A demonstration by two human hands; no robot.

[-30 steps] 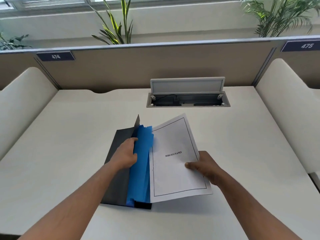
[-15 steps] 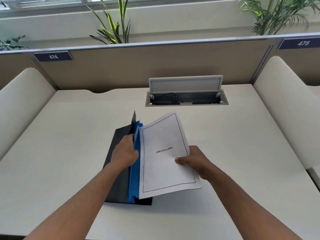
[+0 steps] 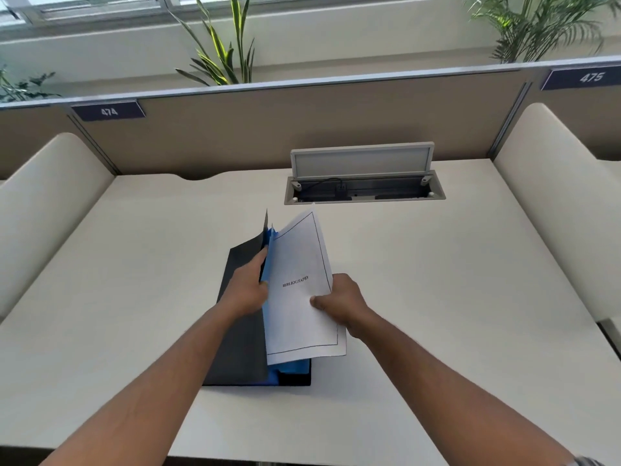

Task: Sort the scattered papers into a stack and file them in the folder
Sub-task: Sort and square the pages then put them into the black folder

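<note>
Cream-white, the surface point(image 3: 437, 297) runs from its near edge, where two bare forearms come in, to a brown partition at the far edge. Near the middle of the near half lies the dark folder point(image 3: 242, 351), its base flat on the surface and its left cover raised, with blue inner sheets point(image 3: 289, 366) showing at its near end and along the raised cover. The left hand point(image 3: 247, 290) holds the raised cover and the blue sheets at their edge, fingers curled round them. The right hand point(image 3: 339, 304) grips the stack of white papers point(image 3: 299, 297) at its right edge, thumb on the top page, which bears a thin black border and the word BIBLIOGRAPHY. The stack stands tilted over the open folder, its left edge against the blue sheets and its near right corner overhanging the folder's right side. Farther back, right of centre, a cable box point(image 3: 364, 190) is sunk in the surface with its grey lid upright. On the partition sit number plates 474 point(image 3: 109, 111) and 475 point(image 3: 586, 77), and green plants point(image 3: 221, 52) rise behind it
</note>
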